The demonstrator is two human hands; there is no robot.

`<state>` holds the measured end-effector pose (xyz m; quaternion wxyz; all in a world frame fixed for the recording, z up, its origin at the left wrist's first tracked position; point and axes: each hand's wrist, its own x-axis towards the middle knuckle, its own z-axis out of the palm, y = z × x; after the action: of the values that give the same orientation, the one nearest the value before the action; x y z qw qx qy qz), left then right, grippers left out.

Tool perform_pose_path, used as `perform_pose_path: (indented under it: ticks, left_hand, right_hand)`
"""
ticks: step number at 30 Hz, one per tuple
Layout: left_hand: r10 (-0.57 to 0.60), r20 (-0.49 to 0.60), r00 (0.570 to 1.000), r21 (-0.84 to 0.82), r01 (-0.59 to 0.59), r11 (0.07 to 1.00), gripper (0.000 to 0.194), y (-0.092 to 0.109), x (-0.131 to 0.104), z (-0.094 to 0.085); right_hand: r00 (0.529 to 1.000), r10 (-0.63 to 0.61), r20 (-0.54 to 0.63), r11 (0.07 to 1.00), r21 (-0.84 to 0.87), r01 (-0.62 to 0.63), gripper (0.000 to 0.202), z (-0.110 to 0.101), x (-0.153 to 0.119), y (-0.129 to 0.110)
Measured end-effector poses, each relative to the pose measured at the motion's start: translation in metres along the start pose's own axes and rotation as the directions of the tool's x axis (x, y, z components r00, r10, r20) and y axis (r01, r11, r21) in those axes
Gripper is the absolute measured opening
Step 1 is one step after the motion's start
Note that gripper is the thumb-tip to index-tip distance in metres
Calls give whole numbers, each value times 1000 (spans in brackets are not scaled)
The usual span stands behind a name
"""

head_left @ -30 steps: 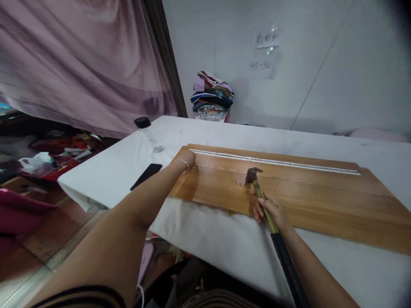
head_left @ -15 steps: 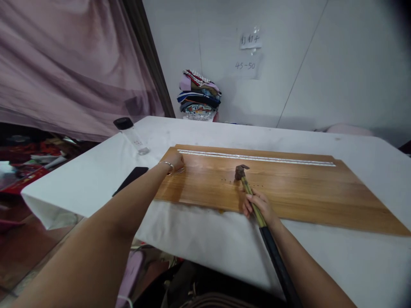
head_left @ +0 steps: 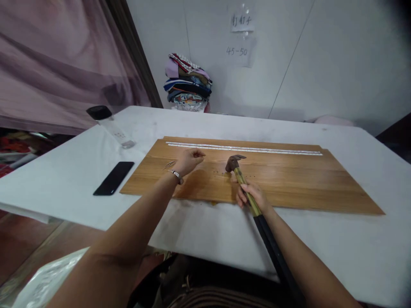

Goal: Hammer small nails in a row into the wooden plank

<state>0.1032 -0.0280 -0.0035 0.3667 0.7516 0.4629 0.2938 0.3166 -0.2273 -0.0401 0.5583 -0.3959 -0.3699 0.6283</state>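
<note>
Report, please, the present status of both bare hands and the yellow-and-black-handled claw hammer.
Right hand grips hammer, head over flat brown wooden board. Left hand over board, grip unclear. No obstacle visible between hands.

White table (head_left: 64, 171), broad, pale top. Light grey wall (head_left: 346, 64) beyond table, thin slanting seam (head_left: 290, 60) in it. Two handwritten paper sheets on wall above table: upper sheet (head_left: 242, 22), lower sheet (head_left: 237, 52) reading 45-50. Pinkish curtain (head_left: 58, 64), left of table. Folded cloth stack (head_left: 188, 85) at table's far edge. Reddish-brown floor (head_left: 19, 235) below table's left side. Light dim, soft.
</note>
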Motion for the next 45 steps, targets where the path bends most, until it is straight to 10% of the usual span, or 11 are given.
perform_pose_path:
  ticks: [10, 34, 45]
  left_hand:
    - [26, -74, 997, -144, -36, 989, 11, -20, -16, 52]
    - [94, -56, 994, 124, -86, 988, 6, -10, -28, 52]
    - [-21, -118, 993, -11, 20, 1000, 9, -11, -28, 55]
  right_hand:
    - [1000, 13, -1, 999, -32, -13, 37, 1, -3, -2]
    - [999, 25, 40, 998, -51, -23, 33, 1, -5, 1]
    - [1000, 15, 6, 1000, 11, -15, 38, -16, -2, -5]
